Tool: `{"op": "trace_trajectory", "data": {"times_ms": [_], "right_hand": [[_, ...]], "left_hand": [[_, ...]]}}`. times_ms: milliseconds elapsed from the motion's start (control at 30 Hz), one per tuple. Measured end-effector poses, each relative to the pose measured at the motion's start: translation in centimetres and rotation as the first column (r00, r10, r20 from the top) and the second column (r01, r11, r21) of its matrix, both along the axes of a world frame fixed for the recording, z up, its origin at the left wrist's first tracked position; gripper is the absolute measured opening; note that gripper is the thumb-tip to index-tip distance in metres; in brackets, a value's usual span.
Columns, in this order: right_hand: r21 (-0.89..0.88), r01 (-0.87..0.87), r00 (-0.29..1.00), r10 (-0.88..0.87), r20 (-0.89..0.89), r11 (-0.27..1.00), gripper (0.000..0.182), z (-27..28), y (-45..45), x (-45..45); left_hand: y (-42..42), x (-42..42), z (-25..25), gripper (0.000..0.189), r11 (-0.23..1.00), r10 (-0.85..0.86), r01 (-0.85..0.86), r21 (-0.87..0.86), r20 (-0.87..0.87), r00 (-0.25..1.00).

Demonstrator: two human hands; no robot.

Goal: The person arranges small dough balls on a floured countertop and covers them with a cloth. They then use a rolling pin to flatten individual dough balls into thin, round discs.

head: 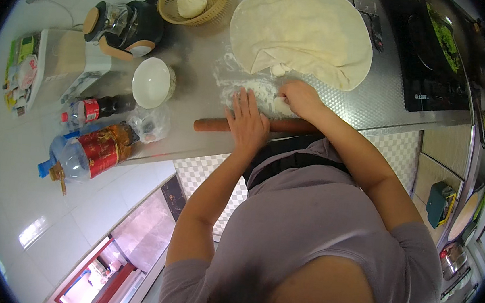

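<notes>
My left hand point(248, 122) lies palm down with fingers spread, its palm over a wooden rolling pin point(212, 125) near the counter's front edge. Just right of it, my right hand point(302, 99) has curled fingers on the edge of a small flattened dough piece point(282, 106), on a floured patch point(256, 88) of the metal counter. A small dough ball point(278, 70) sits above my right hand, against a large, thin dough sheet point(305, 31) with a folded lower edge. My right wrist partly hides the pin's right end.
At the left stand a white bowl point(151, 83), a crumpled plastic bag point(152, 122), bottles point(100, 150) and a black appliance point(143, 26). A woven basket point(216, 10) holds a dough lump point(191, 6). On the right, a pan with chopped greens point(445, 39) rests on a black cooktop point(429, 96).
</notes>
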State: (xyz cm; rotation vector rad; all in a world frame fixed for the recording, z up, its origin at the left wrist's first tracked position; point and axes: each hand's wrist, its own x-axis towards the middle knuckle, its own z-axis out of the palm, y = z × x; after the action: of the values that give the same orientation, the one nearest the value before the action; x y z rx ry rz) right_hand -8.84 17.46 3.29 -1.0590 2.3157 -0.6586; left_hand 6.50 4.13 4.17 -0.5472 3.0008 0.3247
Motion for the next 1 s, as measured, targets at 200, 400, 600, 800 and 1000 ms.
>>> {"op": "trace_trajectory", "data": {"times_ms": [200,400,600,800,1000], "right_hand": [[-0.126,0.070,0.989,-0.052,0.141,0.990,0.013,0.3,0.1,-0.7],[0.066,0.271,0.957,-0.276,0.084,0.960,0.014,1.4,0.0,0.9],[-0.122,-0.001,1.000,0.001,0.005,0.993,0.013,-1.0,0.6,0.2],[-0.165,0.110,0.962,-0.064,0.264,0.980,0.013,0.6,0.3,-0.8],[0.056,0.286,0.952,-0.290,0.096,0.957,0.012,1.2,0.4,0.9]], "left_hand": [[-2.5,-8.0,-0.7,0.066,0.991,0.133,-0.129,0.033,-0.273,0.953],[-2.2,-5.2,-1.0,0.064,0.996,0.031,-0.006,0.085,-0.291,0.956],[0.6,0.7,-0.2,0.064,0.997,0.032,-0.028,0.065,-0.053,0.998],[-2.1,-7.0,-0.7,0.064,0.989,0.147,-0.146,0.022,-0.241,0.959],[-1.7,-4.4,-0.8,0.065,0.986,0.111,-0.077,0.147,-0.234,0.966]]}}
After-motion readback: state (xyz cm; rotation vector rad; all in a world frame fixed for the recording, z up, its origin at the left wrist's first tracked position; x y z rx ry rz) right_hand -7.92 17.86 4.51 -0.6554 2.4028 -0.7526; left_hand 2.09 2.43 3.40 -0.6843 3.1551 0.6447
